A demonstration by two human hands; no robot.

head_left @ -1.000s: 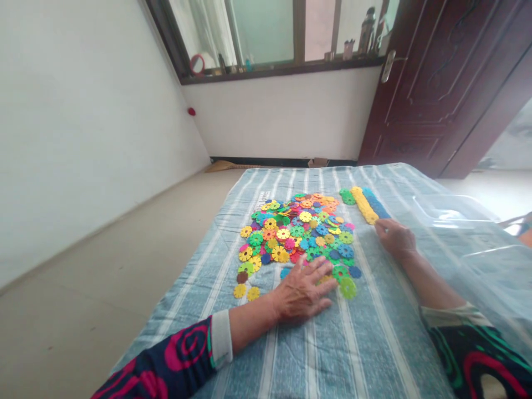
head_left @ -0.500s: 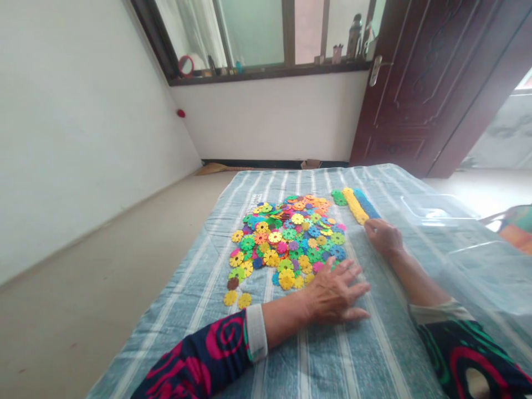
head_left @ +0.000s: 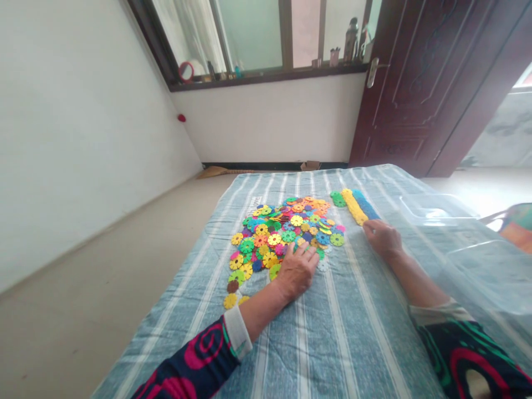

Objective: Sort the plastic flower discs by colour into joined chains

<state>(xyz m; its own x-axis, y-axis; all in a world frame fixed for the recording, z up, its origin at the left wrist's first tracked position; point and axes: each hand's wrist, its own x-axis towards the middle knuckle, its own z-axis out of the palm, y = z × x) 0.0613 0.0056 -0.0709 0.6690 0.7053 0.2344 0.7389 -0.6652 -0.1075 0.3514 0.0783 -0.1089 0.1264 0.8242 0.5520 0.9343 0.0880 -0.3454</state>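
Note:
A loose heap of colourful notched plastic discs [head_left: 274, 239] lies on the striped cloth. My left hand [head_left: 297, 270] rests palm down on the heap's near right part, fingers stretched out and touching discs. To the right, a yellow row of overlapping discs [head_left: 353, 206] runs alongside a blue row [head_left: 366, 203], with green discs [head_left: 338, 199] at their left. My right hand [head_left: 383, 238] is closed at the near end of these rows. Whatever its fingers hold is hidden. A pale clear disc [head_left: 322, 266] lies just right of my left hand.
Two clear plastic pieces, a container [head_left: 440, 208] and another [head_left: 494, 271], lie on the right of the cloth-covered surface [head_left: 332, 343]. A white printed label [head_left: 256, 201] shows behind the heap. Beyond stand a window sill [head_left: 266, 76] and a dark red door [head_left: 407, 100].
My left hand has moved left and slightly away from me over the heap, sweeping discs from its near right part together. My right hand has stayed nearly in place.

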